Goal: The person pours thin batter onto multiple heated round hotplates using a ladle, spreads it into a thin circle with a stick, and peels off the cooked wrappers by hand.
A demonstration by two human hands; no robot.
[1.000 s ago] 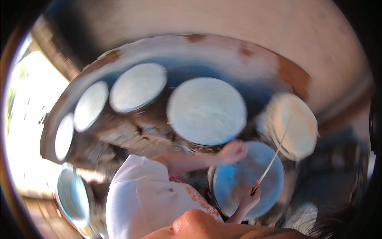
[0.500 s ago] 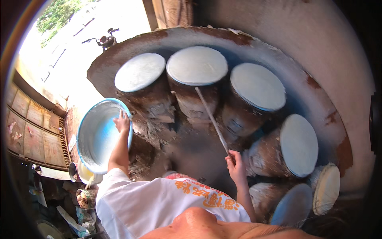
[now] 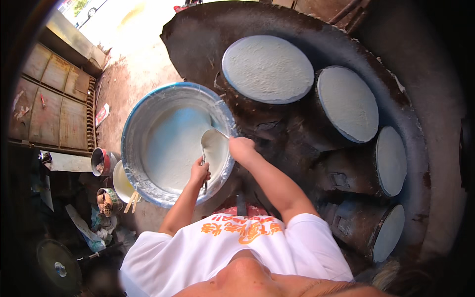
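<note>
A large blue-rimmed basin (image 3: 129, 143) holding a pale, batter-like liquid stands in front of me, slightly left. My left hand (image 3: 199, 173) is closed round the metal handle of a ladle (image 3: 212, 141), above the liquid. The ladle's bowl looks coated with the pale stuff. At the basin's right rim is my right hand (image 3: 242, 150), its fingers closed on a thin stick (image 3: 221, 132), mostly hidden by the hand and ladle. To the right, several brown drum-shaped stoves (image 3: 346, 173) carry round plates covered in a pale layer, the nearest being a large round plate (image 3: 267, 69).
A curved, sooty wall (image 3: 198, 42) rings the stoves on the far and right sides. Left of the basin are a pale bucket (image 3: 121, 183) with sticks in it, a red-lined can (image 3: 100, 162) and a small tub (image 3: 107, 201). Rusty panels (image 3: 52, 106) stand at far left.
My view has turned left toward the basin. My right hand has swung from beside the stoves to the basin's rim with the stick. My left hand, reaching over the basin before, now grips the ladle.
</note>
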